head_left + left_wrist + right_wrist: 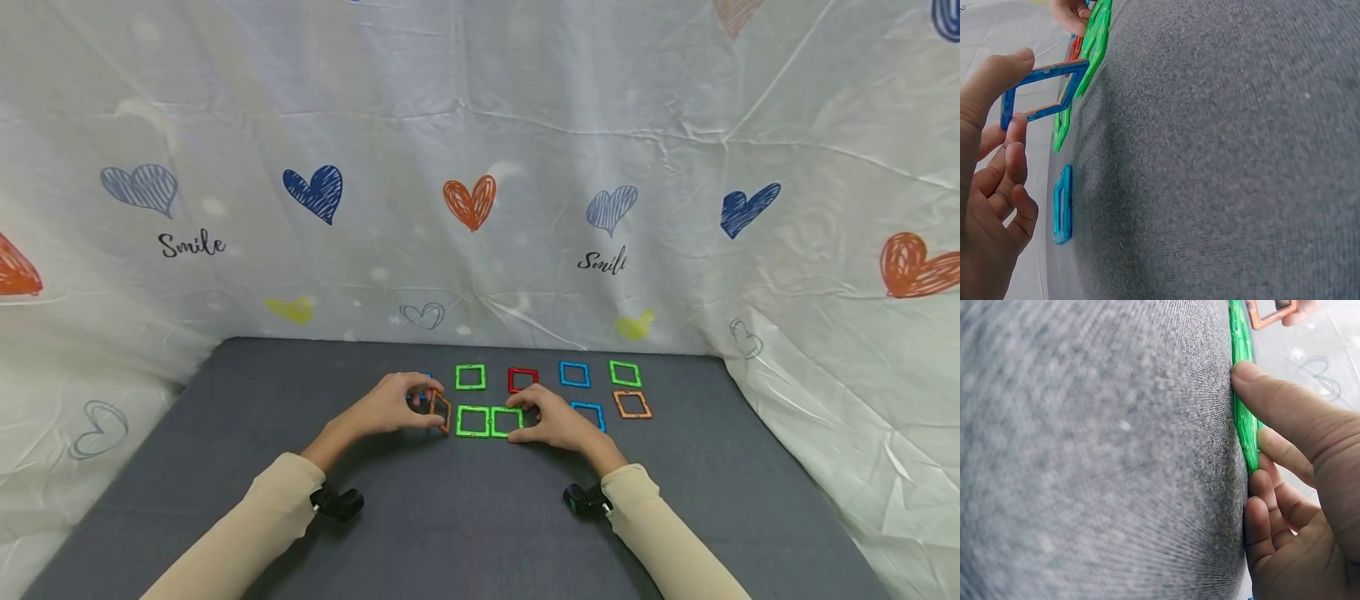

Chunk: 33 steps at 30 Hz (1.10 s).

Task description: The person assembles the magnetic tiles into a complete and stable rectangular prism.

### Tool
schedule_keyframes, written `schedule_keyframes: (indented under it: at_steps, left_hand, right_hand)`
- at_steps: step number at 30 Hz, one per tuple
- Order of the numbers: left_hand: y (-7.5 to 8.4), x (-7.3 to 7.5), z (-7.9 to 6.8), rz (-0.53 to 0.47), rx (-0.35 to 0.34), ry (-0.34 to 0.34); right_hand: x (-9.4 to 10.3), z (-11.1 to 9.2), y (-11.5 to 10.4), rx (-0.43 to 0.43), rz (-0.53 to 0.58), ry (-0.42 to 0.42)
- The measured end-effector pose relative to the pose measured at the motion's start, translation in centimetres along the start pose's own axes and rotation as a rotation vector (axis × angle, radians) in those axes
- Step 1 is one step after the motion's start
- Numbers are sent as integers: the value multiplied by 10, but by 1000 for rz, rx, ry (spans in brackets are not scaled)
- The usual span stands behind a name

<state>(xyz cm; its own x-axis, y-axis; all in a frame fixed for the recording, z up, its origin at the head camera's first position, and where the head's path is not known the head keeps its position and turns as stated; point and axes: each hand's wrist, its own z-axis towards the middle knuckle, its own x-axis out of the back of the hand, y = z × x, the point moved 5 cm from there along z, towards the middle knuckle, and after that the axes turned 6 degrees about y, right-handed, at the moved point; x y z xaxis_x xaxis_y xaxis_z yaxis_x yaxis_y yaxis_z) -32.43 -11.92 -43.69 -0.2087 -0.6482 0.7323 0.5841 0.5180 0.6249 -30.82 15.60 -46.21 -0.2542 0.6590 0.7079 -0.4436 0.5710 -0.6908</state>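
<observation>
Grey fabric covers the table (450,525), and on it lie thin square frames in several colours. The person's left hand (390,406) pinches a two-toned frame (448,418) between thumb and fingers, tilted up above the cloth; it looks orange from the head and right wrist views, while the left wrist view shows a blue face with orange along its edges. Whether this is one piece or two stacked cannot be told.

Just to its right, two green frames lie flat, side by side and touching. The right hand (555,418) grips the right green frame (501,437) of the pair, thumb on the near edge; the left green frame (473,436) is untouched.

Behind the pair lie another green frame (470,388) and a red frame (522,370). Farther right, a blue frame (588,405) sits partly behind the right hand, near an orange frame (633,417). A white curtain (525,83) printed with hearts hangs behind the table.
</observation>
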Motion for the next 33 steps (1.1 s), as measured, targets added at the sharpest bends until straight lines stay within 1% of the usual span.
schedule_keyframes:
  at_steps: [5, 12, 24, 33]
  left_hand:
    - [1, -1, 3, -1, 0, -7]
    - [4, -3, 5, -12, 23, -24]
    - [1, -8, 8, -7, 17, -44]
    - [0, -11, 8, -1, 28, -52]
  right_hand:
    - [0, 0, 0, -1, 1, 1]
    - [0, 0, -1, 2, 14, 5]
    - [0, 1, -1, 7, 8, 10]
    - [0, 0, 0, 10, 6, 10]
